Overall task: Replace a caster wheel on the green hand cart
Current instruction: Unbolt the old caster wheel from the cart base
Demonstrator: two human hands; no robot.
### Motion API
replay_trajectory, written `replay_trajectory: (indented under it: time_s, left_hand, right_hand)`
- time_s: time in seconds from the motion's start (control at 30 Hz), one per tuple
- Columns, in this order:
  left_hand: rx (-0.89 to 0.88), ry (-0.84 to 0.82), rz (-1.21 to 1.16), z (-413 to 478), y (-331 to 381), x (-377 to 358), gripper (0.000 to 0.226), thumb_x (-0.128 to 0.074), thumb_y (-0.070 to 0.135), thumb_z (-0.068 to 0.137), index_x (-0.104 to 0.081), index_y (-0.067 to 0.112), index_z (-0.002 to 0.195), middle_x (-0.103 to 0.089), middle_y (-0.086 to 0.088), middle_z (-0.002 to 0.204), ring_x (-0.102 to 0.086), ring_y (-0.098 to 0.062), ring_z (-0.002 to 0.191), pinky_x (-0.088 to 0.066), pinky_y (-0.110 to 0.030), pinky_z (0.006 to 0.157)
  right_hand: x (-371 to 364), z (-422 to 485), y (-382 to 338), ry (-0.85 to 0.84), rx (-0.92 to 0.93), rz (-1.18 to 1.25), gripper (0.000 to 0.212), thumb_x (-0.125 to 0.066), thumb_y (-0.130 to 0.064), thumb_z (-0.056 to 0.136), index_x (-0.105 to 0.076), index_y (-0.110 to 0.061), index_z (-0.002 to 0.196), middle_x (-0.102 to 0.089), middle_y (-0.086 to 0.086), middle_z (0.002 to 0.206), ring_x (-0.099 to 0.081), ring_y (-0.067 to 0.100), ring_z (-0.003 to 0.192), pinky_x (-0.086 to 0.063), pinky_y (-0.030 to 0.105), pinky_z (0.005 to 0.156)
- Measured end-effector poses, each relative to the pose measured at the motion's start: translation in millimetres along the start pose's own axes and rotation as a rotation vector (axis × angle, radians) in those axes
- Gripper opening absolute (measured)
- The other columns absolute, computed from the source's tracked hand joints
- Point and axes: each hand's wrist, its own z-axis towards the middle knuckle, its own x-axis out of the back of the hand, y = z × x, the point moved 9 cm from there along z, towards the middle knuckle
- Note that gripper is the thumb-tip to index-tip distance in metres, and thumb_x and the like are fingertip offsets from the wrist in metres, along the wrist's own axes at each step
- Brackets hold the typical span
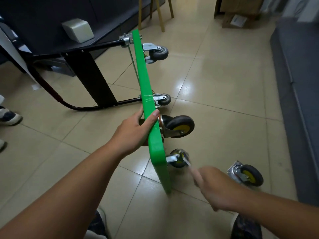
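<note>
Green cart deck (148, 104) stands on edge on the floor (224, 75), left hand (136, 128) gripping its upper edge, right hand (212, 185) holding a blurred tool (191, 169) at the near-corner caster (178, 157), spare caster (246, 174) beside; advisable: brace deck, seat tool squarely before turning.

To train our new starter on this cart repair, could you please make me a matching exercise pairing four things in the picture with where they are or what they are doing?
1. left hand
2. right hand
3. loose wheel
4. far grey wheel

A. lies on the floor tiles
B. grips the edge of the green cart deck
C. holds a blurred tool at the nearest wheel
D. mounted near the black handle

Pairs: 1-B, 2-C, 3-A, 4-D.
</note>
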Motion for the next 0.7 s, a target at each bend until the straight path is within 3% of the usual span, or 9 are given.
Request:
replay_trajectory:
  time_s: [0.1,0.2,0.33,0.5,0.6,0.7]
  left_hand:
    - [-0.014,0.018,0.036,0.3,-1.6,-0.6,0.069,-0.043,0.081,0.090,-0.044,0.048,0.150,-0.076,0.000,0.109,-0.079,-0.016,0.084,-0.067,-0.043,0.073]
    - [-0.010,0.014,0.010,-1.7,-0.4,-2.3,0.058,-0.045,0.071,0.099,-0.045,0.046,0.151,-0.076,-0.001,0.108,-0.078,-0.017,0.087,-0.067,-0.043,0.074]
    - [0.015,0.000,-0.060,-4.7,1.0,-2.9,0.051,-0.050,0.059,0.101,-0.050,0.039,0.148,-0.077,-0.005,0.106,-0.078,-0.017,0.088,-0.066,-0.038,0.073]
    - [0.018,-0.002,-0.085,-4.1,0.2,-2.0,0.057,-0.052,0.057,0.101,-0.046,0.038,0.154,-0.077,-0.005,0.107,-0.078,-0.016,0.088,-0.065,-0.033,0.070]
    - [0.017,-0.002,-0.097,-3.8,0.2,-2.6,0.055,-0.053,0.057,0.100,-0.048,0.038,0.152,-0.077,-0.006,0.105,-0.079,-0.018,0.087,-0.065,-0.036,0.071]
    - [0.010,-0.008,-0.101,-3.8,1.2,-2.9,0.053,-0.054,0.057,0.100,-0.050,0.037,0.150,-0.078,-0.007,0.104,-0.079,-0.020,0.087,-0.066,-0.040,0.074]
  right_hand:
    - [35.0,-2.7,-18.8,0.056,-0.122,0.267,0.046,-0.022,-0.027,0.106,-0.049,-0.008,0.074,-0.043,0.009,0.053,-0.047,0.026,0.036,-0.037,0.035,0.054]
    - [50.7,-4.8,-50.3,0.018,-0.141,0.489,0.046,-0.022,-0.030,0.101,-0.055,-0.006,0.080,-0.036,0.002,0.042,-0.034,0.020,0.031,-0.029,0.026,0.047]
    - [47.6,-9.2,-75.5,-0.097,-0.204,0.620,0.037,-0.024,-0.032,0.101,-0.048,-0.011,0.083,-0.034,-0.002,0.042,-0.028,0.016,0.033,-0.024,0.021,0.041]
    - [49.6,-7.1,-81.0,-0.158,-0.238,0.578,0.039,-0.025,-0.032,0.102,-0.048,-0.012,0.078,-0.037,0.000,0.045,-0.029,0.016,0.032,-0.024,0.016,0.035]
    - [53.7,-2.6,-85.7,-0.168,-0.223,0.450,0.037,-0.027,-0.026,0.101,-0.054,-0.008,0.083,-0.050,0.006,0.055,-0.036,0.018,0.031,-0.030,0.015,0.039]
    - [54.4,0.7,-88.4,-0.222,-0.229,0.409,0.034,-0.029,-0.018,0.101,-0.057,-0.005,0.088,-0.056,0.004,0.049,-0.038,0.017,0.031,-0.031,0.015,0.040]
